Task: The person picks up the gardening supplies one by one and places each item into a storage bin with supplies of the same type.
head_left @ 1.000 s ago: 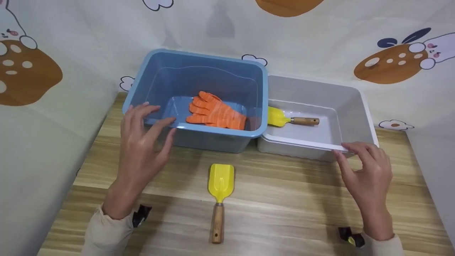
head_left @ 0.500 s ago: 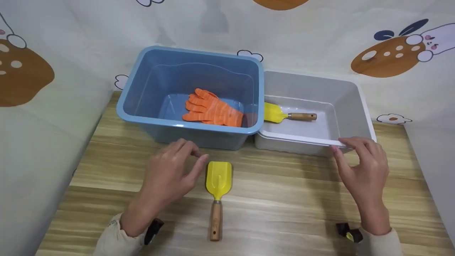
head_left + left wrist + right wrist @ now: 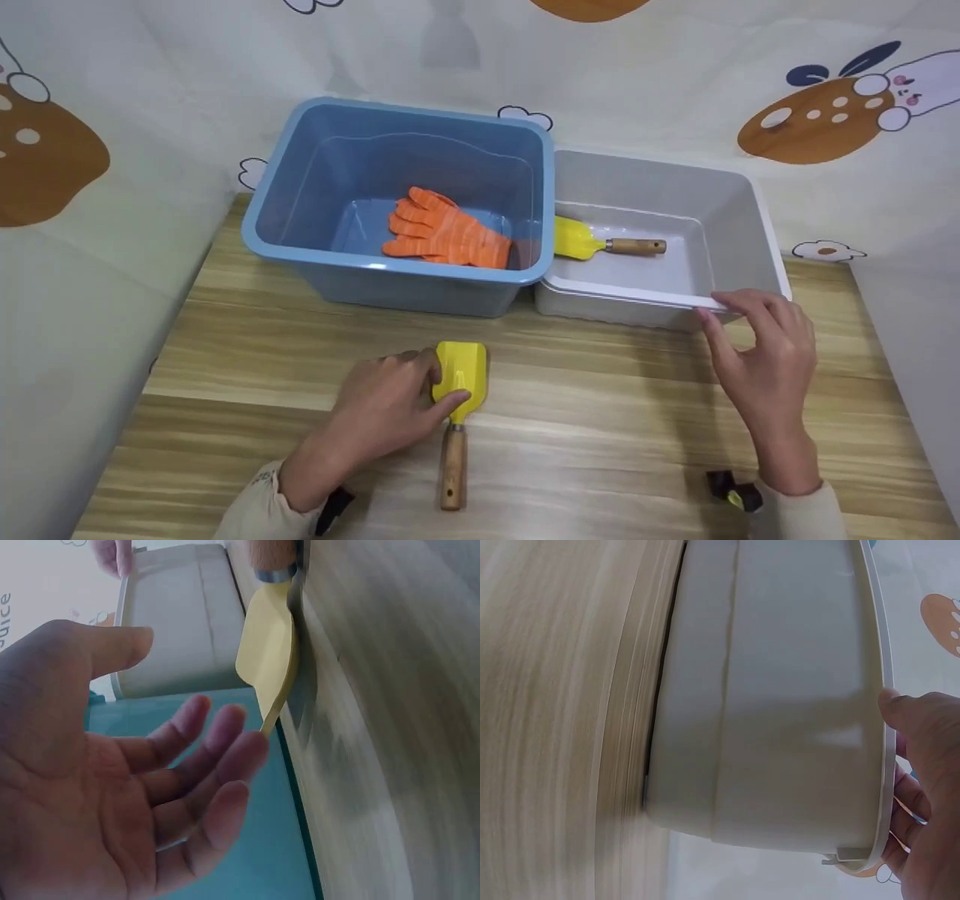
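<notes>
A yellow hand shovel [image 3: 461, 367] with a wooden handle lies on the table, its blade toward the bins. Over the blade's left side is my left hand [image 3: 386, 409], thumb and fingers well apart. The left wrist view shows its loosely bent fingers [image 3: 225, 731] at the blade's edge [image 3: 270, 641]; whether they touch it I cannot tell. My right hand [image 3: 772, 356] pinches the front rim of the light grey bin [image 3: 622, 289] near its right corner, thumb [image 3: 896, 706] outside and the other fingers over the rim.
Left of the grey bin stands a deeper blue bin [image 3: 405, 274] with orange gloves [image 3: 454, 232] inside. A second yellow shovel [image 3: 634, 246] lies in the grey bin, its blade partly hidden by the blue bin's rim. A printed cloth [image 3: 637, 75] hangs behind the wood-grain table [image 3: 585, 420].
My left hand has moved from the blue bin's front left rim, right and toward me, to the shovel's blade on the table. The right hand has stayed on the grey bin's rim.
</notes>
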Tool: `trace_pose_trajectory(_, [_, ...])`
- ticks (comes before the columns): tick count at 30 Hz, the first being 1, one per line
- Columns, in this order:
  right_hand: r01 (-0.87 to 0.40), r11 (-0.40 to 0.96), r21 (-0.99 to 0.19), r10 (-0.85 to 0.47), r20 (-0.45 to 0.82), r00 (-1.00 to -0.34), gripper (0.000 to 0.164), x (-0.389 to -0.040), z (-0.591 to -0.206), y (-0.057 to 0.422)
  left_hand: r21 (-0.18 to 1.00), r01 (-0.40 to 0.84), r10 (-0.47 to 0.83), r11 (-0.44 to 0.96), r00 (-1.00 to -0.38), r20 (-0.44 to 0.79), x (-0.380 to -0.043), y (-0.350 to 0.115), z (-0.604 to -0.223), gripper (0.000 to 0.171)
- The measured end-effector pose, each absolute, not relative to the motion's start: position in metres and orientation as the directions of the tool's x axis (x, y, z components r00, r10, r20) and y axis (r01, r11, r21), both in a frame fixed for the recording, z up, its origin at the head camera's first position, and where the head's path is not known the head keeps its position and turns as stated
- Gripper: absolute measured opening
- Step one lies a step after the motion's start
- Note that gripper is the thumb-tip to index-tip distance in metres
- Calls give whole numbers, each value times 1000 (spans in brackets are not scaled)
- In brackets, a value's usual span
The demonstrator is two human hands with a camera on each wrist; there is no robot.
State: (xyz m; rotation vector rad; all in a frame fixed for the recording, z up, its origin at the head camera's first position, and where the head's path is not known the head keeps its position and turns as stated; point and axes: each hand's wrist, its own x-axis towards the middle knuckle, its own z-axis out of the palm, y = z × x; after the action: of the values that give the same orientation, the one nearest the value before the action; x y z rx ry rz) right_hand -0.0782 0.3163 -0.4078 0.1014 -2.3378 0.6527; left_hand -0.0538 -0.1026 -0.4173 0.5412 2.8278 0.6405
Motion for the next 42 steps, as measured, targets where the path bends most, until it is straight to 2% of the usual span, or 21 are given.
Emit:
trace_pose_trajectory(6, [-247, 865, -436, 109, 645, -756, 25, -77, -407, 316, 477, 257, 419, 841, -866, -273, -50, -101, -419, 63])
trace_pose_trajectory(10, [-256, 862, -438, 111, 655, -747, 24, -78, -407, 316, 502, 246, 439, 829, -842, -314, -48, -99, -419, 63])
trace_pose_trajectory(22, [-251, 862, -441, 113, 650, -752, 25, -80, -408, 314, 512, 222, 432, 830, -836, -339, -41, -95, -420, 46])
trace_pose_trajectory(31, [-240, 872, -427, 93, 624, -776, 25, -78, -406, 314, 482, 276, 444, 832, -852, -278, -34, -92, -418, 42])
trace_pose_trajectory(42, [-282, 854, -437, 92, 661, -745, 22, -78, -409, 317, 541, 284, 479, 792, -838, -261, -35, -94, -419, 17])
